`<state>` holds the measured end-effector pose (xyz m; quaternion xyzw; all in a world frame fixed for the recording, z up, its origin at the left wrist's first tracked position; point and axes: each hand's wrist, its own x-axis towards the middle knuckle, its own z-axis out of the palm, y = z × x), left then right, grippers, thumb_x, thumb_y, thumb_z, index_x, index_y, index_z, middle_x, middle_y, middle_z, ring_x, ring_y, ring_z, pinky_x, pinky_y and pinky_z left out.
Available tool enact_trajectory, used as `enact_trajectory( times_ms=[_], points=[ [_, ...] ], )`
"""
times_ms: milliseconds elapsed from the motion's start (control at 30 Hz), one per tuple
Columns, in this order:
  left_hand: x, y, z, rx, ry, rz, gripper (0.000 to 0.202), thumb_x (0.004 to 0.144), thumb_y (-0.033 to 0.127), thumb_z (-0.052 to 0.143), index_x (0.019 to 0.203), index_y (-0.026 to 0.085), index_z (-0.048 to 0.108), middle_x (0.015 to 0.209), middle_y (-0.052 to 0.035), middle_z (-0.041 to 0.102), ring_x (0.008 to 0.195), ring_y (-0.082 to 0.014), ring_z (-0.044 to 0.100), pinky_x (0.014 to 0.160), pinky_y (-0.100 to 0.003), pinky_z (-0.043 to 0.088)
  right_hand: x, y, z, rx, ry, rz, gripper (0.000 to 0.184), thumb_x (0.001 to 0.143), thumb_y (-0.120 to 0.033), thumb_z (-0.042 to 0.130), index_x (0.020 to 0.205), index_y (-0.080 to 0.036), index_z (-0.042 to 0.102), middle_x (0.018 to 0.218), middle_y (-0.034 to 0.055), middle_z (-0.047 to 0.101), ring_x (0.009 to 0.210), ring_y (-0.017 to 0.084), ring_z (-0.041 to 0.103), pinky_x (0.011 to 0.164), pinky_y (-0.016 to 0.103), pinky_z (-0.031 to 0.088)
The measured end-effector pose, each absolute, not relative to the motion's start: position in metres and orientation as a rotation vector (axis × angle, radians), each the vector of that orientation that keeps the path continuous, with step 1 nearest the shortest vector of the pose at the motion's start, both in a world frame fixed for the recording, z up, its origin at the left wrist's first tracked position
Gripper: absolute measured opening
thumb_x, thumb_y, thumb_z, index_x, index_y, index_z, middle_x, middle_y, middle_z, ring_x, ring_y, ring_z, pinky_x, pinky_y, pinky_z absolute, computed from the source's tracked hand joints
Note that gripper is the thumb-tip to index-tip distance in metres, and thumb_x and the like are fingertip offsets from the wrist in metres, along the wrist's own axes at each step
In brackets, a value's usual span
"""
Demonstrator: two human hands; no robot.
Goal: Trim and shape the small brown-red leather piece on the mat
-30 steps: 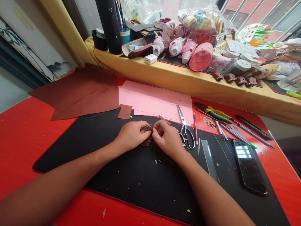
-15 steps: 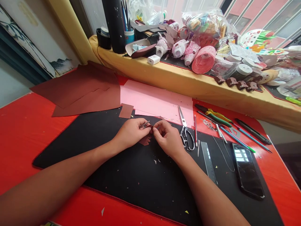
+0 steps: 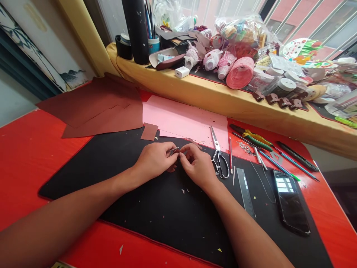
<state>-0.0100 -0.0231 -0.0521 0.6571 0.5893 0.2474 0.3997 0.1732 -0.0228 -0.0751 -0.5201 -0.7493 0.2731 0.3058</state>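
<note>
My left hand (image 3: 156,160) is closed in a pinch over the black mat (image 3: 134,212). It grips a small brown paper piece (image 3: 172,168), mostly hidden by the fingers, and a thin metal tool (image 3: 174,149) pokes out between thumb and forefinger; its kind is unclear. Thumb and forefinger of my right hand (image 3: 196,163) pinch the same brown paper at its right edge, fingertips almost touching the left ones. A narrow brown strip (image 3: 195,143) lies just beyond the right hand. Silver scissors (image 3: 219,156) rest to its right.
Brown sheets (image 3: 111,115), a small brown rectangle (image 3: 150,131) and pink paper (image 3: 184,115) lie behind the hands. A pencil (image 3: 230,156), a clear ruler (image 3: 245,193), pliers (image 3: 256,137) and a phone (image 3: 291,201) are on the right. The cluttered ledge (image 3: 167,82) borders the back.
The brown paper has tilted between my fingers, so less of it shows below the hands. Both hands stay pinched in nearly the same place; the view shifts slightly.
</note>
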Motion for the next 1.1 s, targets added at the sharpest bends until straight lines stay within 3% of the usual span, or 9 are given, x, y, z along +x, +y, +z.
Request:
enact_trajectory(
  times_ms=[200,467,1100],
  points=[
    [-0.01,-0.024,-0.049,1.896,1.54,0.589,0.017,0.091,0.034,0.057,0.082,0.025,0.067,0.061,0.0064,0.071,0.062,-0.0166,0.073,0.057,-0.025,0.041,0.172,-0.024,-0.073,-1.401,-2.01,0.706,0.011,0.094,-0.032,0.057,0.099,-0.024,0.063,0.061,-0.0058,0.058,0.053,0.014,0.051,0.055,0.025,0.034],
    [-0.013,-0.025,-0.058,2.276,1.614,0.558,0.018,0.093,0.032,0.057,0.097,0.025,0.073,0.076,0.0025,0.078,0.072,-0.0191,0.071,0.061,-0.029,0.036,0.172,-0.023,-0.072,-1.419,-2.018,0.704,0.009,0.093,-0.03,0.057,0.097,-0.024,0.062,0.063,-0.0053,0.061,0.053,0.014,0.052,0.056,0.025,0.034],
    [-0.012,-0.022,-0.066,2.338,1.63,0.529,0.019,0.092,0.033,0.057,0.097,0.026,0.074,0.084,-0.0002,0.079,0.073,-0.0195,0.07,0.059,-0.029,0.035,0.171,-0.022,-0.07,-1.488,-2.034,0.694,0.004,0.088,-0.027,0.058,0.088,-0.024,0.06,0.061,-0.0046,0.06,0.054,0.015,0.053,0.055,0.026,0.031]
  ],
)
